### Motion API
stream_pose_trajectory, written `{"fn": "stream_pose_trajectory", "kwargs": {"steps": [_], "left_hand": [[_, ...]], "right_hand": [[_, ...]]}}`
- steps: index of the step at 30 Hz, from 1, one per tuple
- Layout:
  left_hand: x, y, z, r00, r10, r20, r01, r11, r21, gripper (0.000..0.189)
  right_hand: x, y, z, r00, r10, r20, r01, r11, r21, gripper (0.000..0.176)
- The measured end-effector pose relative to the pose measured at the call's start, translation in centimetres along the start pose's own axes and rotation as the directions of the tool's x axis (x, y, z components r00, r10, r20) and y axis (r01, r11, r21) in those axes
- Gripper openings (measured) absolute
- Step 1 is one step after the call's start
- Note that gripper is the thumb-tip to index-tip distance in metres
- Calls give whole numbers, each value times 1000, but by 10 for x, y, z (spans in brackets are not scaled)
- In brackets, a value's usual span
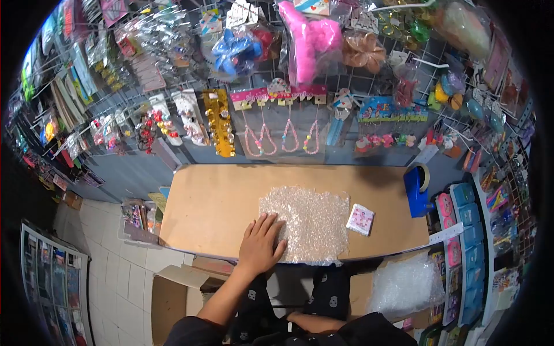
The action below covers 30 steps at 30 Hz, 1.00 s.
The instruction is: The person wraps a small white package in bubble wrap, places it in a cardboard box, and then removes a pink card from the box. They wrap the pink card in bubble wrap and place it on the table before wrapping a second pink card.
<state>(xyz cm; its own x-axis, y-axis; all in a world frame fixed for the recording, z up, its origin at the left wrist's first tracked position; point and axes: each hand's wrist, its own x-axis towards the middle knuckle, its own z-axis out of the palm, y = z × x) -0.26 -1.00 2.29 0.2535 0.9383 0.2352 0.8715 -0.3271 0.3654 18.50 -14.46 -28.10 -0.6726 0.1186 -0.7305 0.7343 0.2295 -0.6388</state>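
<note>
A sheet of bubble wrap (314, 222) lies flat on the wooden table (208, 202). My left hand (261, 245) rests on its left edge, palm down with fingers spread, holding nothing. To the right of the sheet, and apart from it, sits a small white packet with a pink print (360, 219). My right hand (300, 320) is down at my lap, below the table edge; its fingers are too hidden to make out.
A blue tape dispenser (416, 193) stands at the table's right end. More bubble wrap (407, 286) sits in a carton at lower right. An open cardboard box (170, 305) is at lower left. Packaged accessories hang on a wire grid behind the table.
</note>
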Motion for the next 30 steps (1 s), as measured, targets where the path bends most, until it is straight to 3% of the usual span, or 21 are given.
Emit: {"fn": "stream_pose_trajectory", "kwargs": {"steps": [8, 20, 30], "left_hand": [[-5, -9, 17, 994, 43, -100, -41, 999, 17, 50], [-2, -15, 23, 995, 33, -92, -34, 999, -9, 53], [-2, -15, 22, 995, 43, -90, -46, 999, -26, 51]], "right_hand": [[50, -1, 75, 998, -32, 63, 45, 976, -213, 39], [50, -26, 74, 1000, 21, -8, -22, 924, -381, 41], [51, -26, 71, 1000, -9, -1, 8, 877, -480, 42]]}}
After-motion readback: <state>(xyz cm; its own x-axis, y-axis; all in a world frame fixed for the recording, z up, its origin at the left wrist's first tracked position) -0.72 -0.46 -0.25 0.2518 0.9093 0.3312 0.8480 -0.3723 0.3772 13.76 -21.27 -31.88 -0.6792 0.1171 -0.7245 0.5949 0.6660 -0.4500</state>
